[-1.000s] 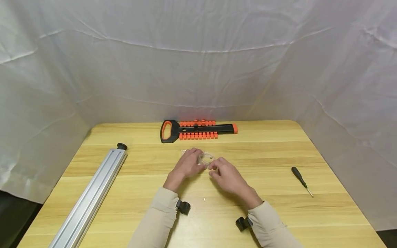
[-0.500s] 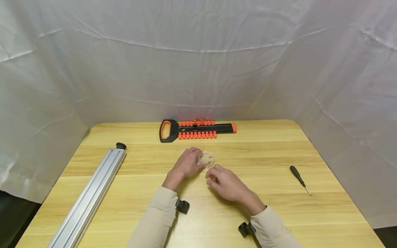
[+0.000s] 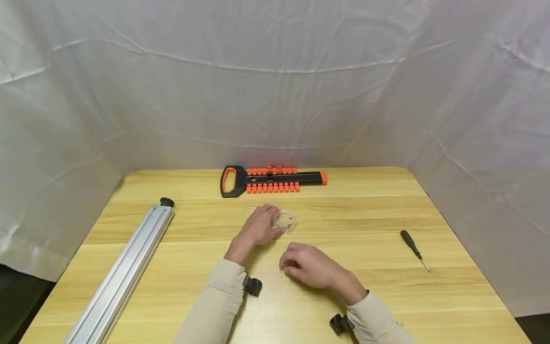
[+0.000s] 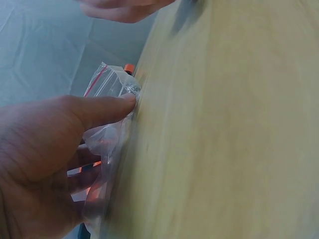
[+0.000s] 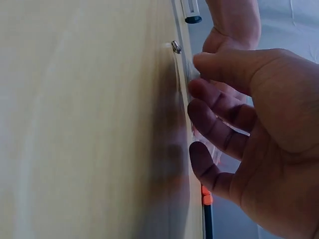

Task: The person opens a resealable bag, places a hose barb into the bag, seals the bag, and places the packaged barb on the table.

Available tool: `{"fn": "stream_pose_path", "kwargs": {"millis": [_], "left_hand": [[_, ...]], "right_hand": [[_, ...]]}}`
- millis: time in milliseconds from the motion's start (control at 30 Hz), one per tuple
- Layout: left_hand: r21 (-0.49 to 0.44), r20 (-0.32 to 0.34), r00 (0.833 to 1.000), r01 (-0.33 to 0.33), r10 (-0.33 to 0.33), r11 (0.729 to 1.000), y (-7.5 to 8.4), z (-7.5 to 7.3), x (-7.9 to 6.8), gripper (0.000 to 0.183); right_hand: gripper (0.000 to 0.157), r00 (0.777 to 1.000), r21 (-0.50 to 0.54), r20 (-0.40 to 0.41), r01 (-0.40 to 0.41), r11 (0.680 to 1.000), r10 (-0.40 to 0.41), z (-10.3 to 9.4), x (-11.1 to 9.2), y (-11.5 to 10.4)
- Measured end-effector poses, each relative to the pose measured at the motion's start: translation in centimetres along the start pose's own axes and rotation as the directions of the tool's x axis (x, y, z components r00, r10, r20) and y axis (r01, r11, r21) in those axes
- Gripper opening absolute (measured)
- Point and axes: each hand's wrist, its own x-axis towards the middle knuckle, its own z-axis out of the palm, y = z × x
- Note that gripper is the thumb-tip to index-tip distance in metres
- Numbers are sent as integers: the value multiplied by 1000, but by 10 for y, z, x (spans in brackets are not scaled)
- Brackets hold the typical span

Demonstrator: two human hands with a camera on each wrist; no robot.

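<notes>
My left hand [image 3: 258, 226] holds a clear plastic zip bag [image 3: 285, 220] on the table. In the left wrist view the thumb presses on the bag [image 4: 110, 89], which has a red stripe along its edge, and the other fingers lie behind it. Small dark bits show inside the bag, too small to tell apart. My right hand [image 3: 312, 265] is over the table nearer to me, fingers loosely bent and holding nothing. Just beside its fingertips sits a tiny shiny metal screw [image 3: 281, 274]; in the right wrist view the screw [image 5: 176, 47] is apart from the thumb.
A black and orange tool with a loop handle [image 3: 275, 178] lies at the table's back edge. Along the left runs a long silver aluminium profile [image 3: 124, 272] with a black knob. A black-handled screwdriver [image 3: 413, 247] lies at the right. Pale sheeting [image 3: 275, 95] hangs around the table.
My right hand has moved away from the bag, toward me and slightly left, and is now beside the screw. My left hand has stayed on the bag.
</notes>
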Motion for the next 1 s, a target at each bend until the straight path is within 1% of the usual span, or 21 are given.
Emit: {"fn": "stream_pose_path", "kwargs": {"millis": [100,200,533,767,867,1000], "left_hand": [[-6,-2,1000,0,0,1000,1,-1,-1,57],[-9,2,1000,3,-3,1000,1,-2,-1,56],[-21,2,1000,12,-11,1000,1,-1,-1,56],[-17,10,1000,23,-23,1000,1,-1,-1,58],[-17,6,1000,17,-17,1000,1,-1,-1,58],[-21,6,1000,12,-12,1000,1,0,-1,57]], "right_hand": [[10,999,-12,33,30,999,-30,2,0,-1],[10,998,-34,50,51,998,-49,2,-1,-3],[5,998,-79,37,60,995,-57,4,0,-7],[10,995,-128,61,85,988,-78,4,0,-9],[12,996,-135,65,75,988,-67,4,0,-9],[11,997,-89,57,46,995,-41,1,-1,-8]]}}
